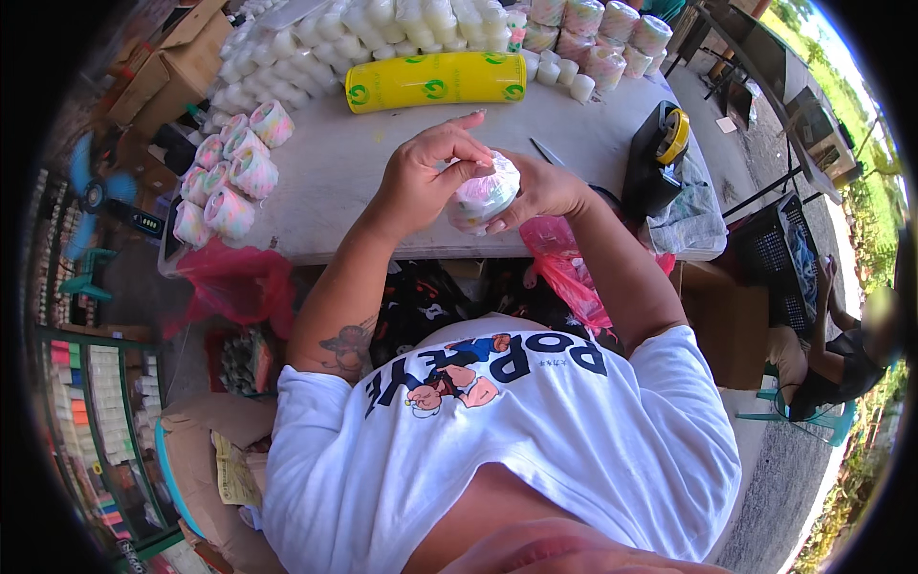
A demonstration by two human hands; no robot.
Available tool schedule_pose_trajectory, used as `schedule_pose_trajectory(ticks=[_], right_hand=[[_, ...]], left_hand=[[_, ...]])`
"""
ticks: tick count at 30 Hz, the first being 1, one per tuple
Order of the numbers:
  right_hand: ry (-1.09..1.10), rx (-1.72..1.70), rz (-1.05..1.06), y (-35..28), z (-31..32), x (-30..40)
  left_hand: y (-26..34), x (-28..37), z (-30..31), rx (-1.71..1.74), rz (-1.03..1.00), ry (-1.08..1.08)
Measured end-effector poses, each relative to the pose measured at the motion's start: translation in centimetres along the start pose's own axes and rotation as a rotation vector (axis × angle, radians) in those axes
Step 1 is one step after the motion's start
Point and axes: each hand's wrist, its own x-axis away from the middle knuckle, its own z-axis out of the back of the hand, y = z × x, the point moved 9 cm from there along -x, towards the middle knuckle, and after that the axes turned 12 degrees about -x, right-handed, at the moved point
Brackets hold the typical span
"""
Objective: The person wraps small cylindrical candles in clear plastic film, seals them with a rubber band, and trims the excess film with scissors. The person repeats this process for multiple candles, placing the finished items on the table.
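Above the front edge of the white table [323, 215], my right hand [541, 188] holds a plastic-wrapped roll in pastel colours [482, 195] from its side. The fingers of my left hand [437, 168] pinch the shiny film at the top of the same roll. Behind my hands lies a big yellow roll of cling film [436, 80] with green print. Several wrapped pastel rolls [247, 172] stand grouped at the table's left. A pointed metal blade [546, 152] lies just beyond my right hand, its other end hidden by the hand.
White wrapped rolls [308, 50] and more pastel rolls [606, 36] are stacked along the far side. At the right stand a black tape dispenser [649, 161] and a grey cloth [690, 215]. Pink plastic bags [240, 280] hang at the near edge. Another person [839, 359] sits far right.
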Motion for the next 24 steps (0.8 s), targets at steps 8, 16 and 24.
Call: schedule_pose_trajectory(ticks=[8,16,24], right_hand=[[0.712,-0.083,0.390,1.2,3.7,5.2],[0.100,-0.727,0.180,1.3,-3.4,2.8],[0.895,1.023,0.421,-0.5,-1.4,6.3]], left_hand=[[-1.5,-0.3,0.2,0.377,0.239,0.117],[-0.5,-1.1,0.0,0.578,0.162,0.098],[-4.1,1.5,-3.0,0.264,0.382,0.162]])
